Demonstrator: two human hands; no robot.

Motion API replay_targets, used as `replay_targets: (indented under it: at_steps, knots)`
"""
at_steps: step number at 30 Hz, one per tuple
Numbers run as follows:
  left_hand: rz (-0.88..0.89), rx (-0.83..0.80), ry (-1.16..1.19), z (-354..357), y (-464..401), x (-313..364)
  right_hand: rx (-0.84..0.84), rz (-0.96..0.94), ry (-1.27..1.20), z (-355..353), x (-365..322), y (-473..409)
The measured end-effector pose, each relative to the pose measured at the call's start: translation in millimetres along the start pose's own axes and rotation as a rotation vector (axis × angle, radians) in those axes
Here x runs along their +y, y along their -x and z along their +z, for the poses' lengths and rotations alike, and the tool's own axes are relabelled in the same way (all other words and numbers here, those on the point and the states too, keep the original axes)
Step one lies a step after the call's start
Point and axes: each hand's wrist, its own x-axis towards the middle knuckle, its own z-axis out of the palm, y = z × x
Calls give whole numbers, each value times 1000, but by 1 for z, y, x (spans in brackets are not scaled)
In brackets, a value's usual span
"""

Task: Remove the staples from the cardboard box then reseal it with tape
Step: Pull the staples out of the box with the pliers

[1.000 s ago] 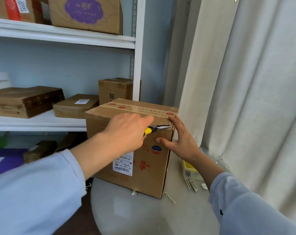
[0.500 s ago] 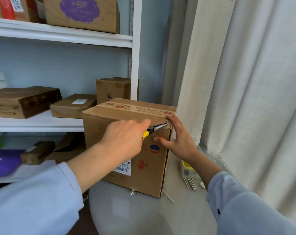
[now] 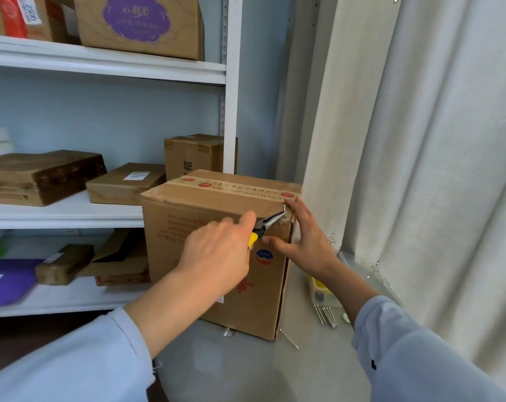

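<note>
A brown cardboard box [image 3: 188, 233] with red print and printed tape across its top stands on a grey round table [image 3: 231, 369]. My left hand [image 3: 217, 256] grips yellow-handled needle-nose pliers [image 3: 267, 223]. Their tips reach a small metal staple or nail [image 3: 283, 206] at the box's upper right front corner. My right hand [image 3: 307, 242] presses flat against that corner, fingers spread along the box's edge and thumb on the front face.
Several pulled nails [image 3: 325, 314] lie on the table to the right, one more [image 3: 289, 339] by the box's base. A clear container [image 3: 318, 288] with a yellow item stands behind my right wrist. White shelves [image 3: 72, 213] with cartons fill the left; a curtain [image 3: 420, 169] hangs right.
The pliers' tips have moved up and right along the box's front to the top corner. My right hand has stayed on the corner.
</note>
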Motion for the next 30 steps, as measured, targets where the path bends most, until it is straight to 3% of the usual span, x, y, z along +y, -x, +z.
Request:
replay_targets:
  at_steps: [5, 9, 13, 22, 30]
  knots:
    - [65, -45, -84, -19, -16, -12, -7, 10, 1, 0, 3, -3]
    - [176, -162, -142, -31, -33, -19, -14, 15, 1, 1, 4, -3]
    - [172, -256, -112, -33, -38, -22, -3, -2, 0, 1, 3, -3]
    - [7, -87, 130, 9, -12, -14, -4, -9, -17, 3, 6, -4]
    - [-42, -77, 130, -3, -18, -16, -20, 12, -8, 2, 6, -4]
